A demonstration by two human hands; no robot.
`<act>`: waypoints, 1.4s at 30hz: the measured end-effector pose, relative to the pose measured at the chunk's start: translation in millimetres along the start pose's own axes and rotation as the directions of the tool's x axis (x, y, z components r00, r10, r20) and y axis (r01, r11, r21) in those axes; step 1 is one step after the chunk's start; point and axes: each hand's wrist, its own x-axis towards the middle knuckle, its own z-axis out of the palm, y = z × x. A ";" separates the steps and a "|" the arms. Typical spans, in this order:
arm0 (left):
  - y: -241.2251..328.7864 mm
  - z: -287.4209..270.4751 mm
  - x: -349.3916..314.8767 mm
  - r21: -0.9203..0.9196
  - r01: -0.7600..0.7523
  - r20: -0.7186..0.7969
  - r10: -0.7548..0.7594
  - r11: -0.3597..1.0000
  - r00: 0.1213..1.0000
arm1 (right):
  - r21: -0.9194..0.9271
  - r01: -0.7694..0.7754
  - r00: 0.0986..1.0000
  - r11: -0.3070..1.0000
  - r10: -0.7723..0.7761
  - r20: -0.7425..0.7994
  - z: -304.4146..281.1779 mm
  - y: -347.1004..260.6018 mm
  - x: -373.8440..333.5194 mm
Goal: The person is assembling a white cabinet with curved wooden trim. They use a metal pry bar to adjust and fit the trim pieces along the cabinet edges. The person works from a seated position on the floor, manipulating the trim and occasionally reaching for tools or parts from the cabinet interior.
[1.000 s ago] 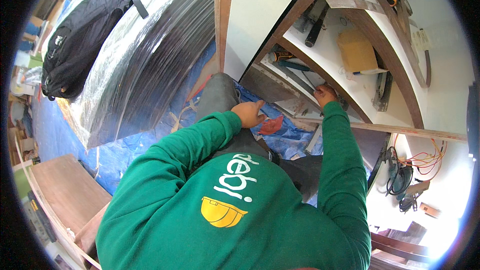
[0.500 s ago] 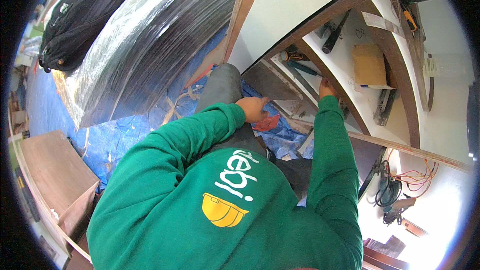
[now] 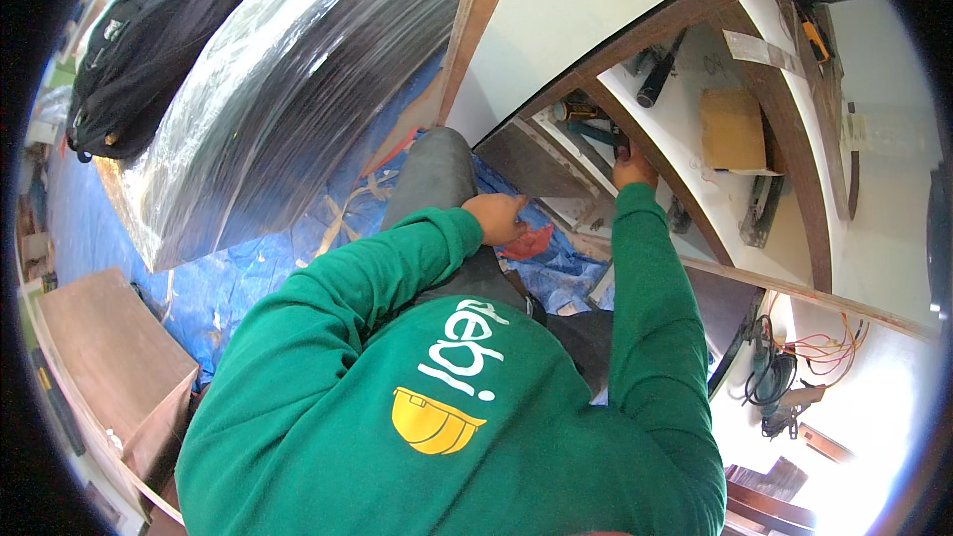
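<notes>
Green-sleeved, the left hand (image 3: 496, 218) curls loosely beside a red rag (image 3: 528, 241) on the blue tarp (image 3: 248, 273), while the right hand (image 3: 632, 169) reaches far into the wooden cabinet (image 3: 784, 139), fingers hidden, seemingly steadying a dark tool (image 3: 621, 142).

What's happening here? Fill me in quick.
A person in a green sweatshirt crouches on a blue tarp in front of an open wooden cabinet. The right hand reaches up to a white shelf edge inside it, near some tools. The left hand sits lower, by a red scrap on the tarp. A cardboard box rests on the shelf; a plastic-wrapped bulky item with a black backpack on it lies alongside.
</notes>
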 end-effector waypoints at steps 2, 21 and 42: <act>-1.0 0.0 1.0 -0.004 -0.003 0.008 0.003 1.000 1.000 | 0.077 -0.206 0.952 0.976 0.182 0.248 1.0 14.5 2.9; 0.5 3.0 3.5 0.022 0.014 0.033 -0.015 1.000 0.999 | 0.238 0.134 0.912 0.962 -0.214 0.351 -32.8 40.9 -53.2; 5.3 2.9 -2.7 0.056 -0.022 0.034 0.020 0.998 0.999 | 0.152 0.306 0.950 0.940 -0.311 0.009 -31.7 36.9 -125.9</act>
